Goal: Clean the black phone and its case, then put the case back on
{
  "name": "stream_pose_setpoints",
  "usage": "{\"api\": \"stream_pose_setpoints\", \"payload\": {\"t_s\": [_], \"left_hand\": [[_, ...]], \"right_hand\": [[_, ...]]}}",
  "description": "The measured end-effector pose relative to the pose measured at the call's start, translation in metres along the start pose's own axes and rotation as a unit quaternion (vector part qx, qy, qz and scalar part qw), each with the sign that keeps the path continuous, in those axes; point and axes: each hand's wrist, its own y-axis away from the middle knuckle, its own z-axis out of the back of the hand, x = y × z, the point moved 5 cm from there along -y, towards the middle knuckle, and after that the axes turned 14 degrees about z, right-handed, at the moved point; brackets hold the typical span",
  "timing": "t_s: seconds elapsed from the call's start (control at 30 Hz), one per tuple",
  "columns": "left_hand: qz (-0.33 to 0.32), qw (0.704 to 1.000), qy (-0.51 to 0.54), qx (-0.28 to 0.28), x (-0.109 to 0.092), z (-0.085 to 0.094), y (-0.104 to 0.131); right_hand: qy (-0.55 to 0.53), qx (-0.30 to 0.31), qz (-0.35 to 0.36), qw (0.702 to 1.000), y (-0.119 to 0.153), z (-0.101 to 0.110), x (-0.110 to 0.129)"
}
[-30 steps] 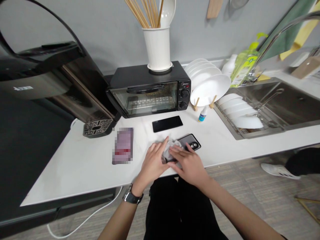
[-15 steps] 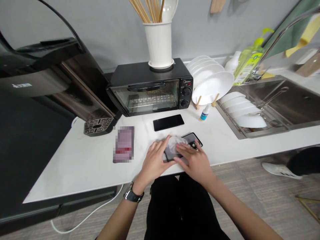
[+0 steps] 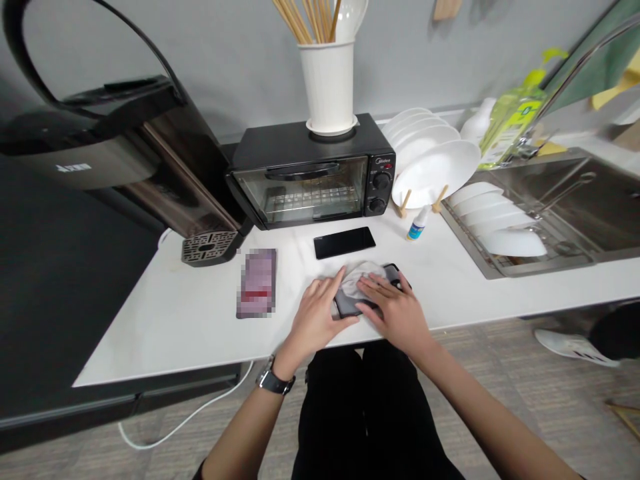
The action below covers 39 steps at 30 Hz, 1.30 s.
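Phone case [image 3: 345,305], gray with black rim, lies flat near front edge of countertop [image 3: 180,327], middle stretch; can't tell if a phone is inside. Left to right: black drinks machine [image 3: 117,160], drip tray over countertop's left end, toward the back. Pixelated purple slab [image 3: 258,283] flat, between drip tray and left hand, near neither corner. Black toaster oven [image 3: 300,145] behind it, toward back edge, white cup [image 3: 330,87] of chopsticks [image 3: 297,20] standing on top. Left hand [image 3: 316,313], watch [image 3: 275,379] at its wrist: thumb and index spread wide, straddling the case's left end, other fingers close together. Black phone [image 3: 345,243] face up, between oven and case. Crumpled pale cloth [image 3: 357,275] on top of the case, hiding much of it. Right hand [image 3: 404,320]: fingers nearly straight, tips on cloth, thumb near the case's front edge; pinching or just resting, can't tell. Small dropper bottle [image 3: 415,231] upright, just in front of white plates [image 3: 437,170] racked on edge. Sink [image 3: 600,217] at far right, white bowls [image 3: 515,243] tilted in its left side.
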Motion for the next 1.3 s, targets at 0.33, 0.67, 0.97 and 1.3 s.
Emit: {"api": "stream_pose_setpoints", "payload": {"t_s": [0.33, 0.67, 0.97, 1.3], "left_hand": [[-0.004, 1.000, -0.004, 0.003, 0.000, -0.002, -0.001], [0.005, 1.000, 0.008, 0.003, -0.001, -0.001, -0.001], [-0.009, 1.000, 0.010, 0.007, 0.000, 0.001, 0.001], [-0.009, 1.000, 0.001, 0.007, 0.000, -0.002, -0.001]], "right_hand": [[-0.072, 0.042, 0.023, 0.996, 0.004, -0.006, 0.029], [0.038, -0.024, -0.055, 0.997, 0.021, 0.014, -0.019], [-0.060, 0.019, 0.015, 0.998, -0.005, -0.007, 0.015], [-0.059, 0.035, 0.041, 0.997, 0.009, -0.004, 0.030]]}}
